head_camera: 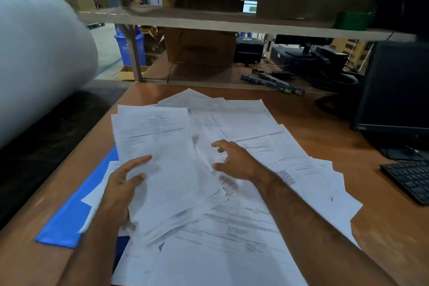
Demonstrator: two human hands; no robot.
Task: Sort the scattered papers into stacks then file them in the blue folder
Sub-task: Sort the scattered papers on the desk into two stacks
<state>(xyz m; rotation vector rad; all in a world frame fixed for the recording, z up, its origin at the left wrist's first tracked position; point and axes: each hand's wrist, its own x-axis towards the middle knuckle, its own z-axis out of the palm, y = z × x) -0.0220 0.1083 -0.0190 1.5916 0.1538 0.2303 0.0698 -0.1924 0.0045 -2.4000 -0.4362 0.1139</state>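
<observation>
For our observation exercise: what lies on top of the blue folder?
Loose white papers cover the blue folder's right part; the left hand holds a sheaf above. The rest is hidden.

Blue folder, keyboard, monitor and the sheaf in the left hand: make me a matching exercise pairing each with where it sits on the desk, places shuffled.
Things:
1. blue folder
2. keyboard
3. monitor
4. sheaf of papers

Places:
A. standing at the far right of the desk
B. held up in the left hand over the loose sheets
C. lying flat at the desk's left edge, partly under papers
D. at the right edge, nearer the person than the screen

Pairs: 1-C, 2-D, 3-A, 4-B
</observation>
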